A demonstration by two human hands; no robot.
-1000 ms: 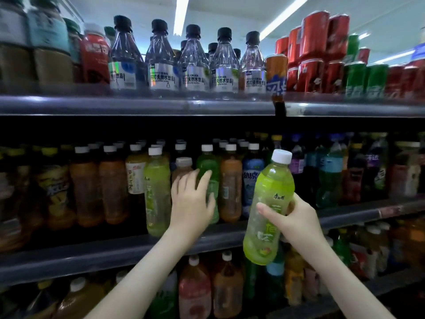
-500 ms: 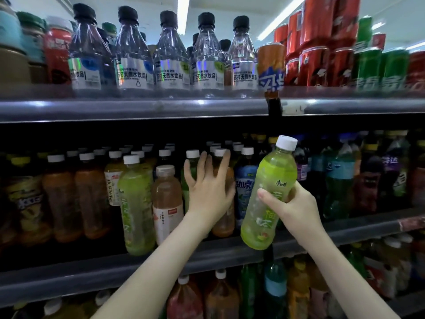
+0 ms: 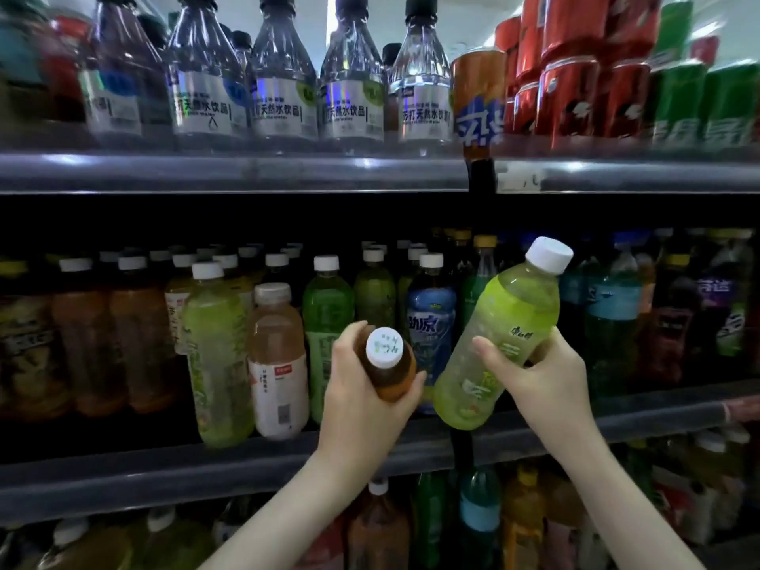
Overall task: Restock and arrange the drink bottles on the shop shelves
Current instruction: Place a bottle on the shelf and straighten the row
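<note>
**Two bottles in hand, mid-swap at the middle shelf**

Both hands were full. My left hand (image 3: 362, 388) was wrapped round a brown tea bottle (image 3: 388, 364), cap tipped toward me, clear of the row. My right hand (image 3: 538, 372) was closed on the green bottle (image 3: 501, 339), tilted, its base just above the shelf edge (image 3: 246, 466).

Step, as I judged it: swapping stock. A gap showed just behind my left fingers, btwn the green-label bottle (image 3: 327, 322) and the blue bottle (image 3: 429, 322). Next move prob needed the green one stood upright and slid in w/o knocking neighbours.
</note>
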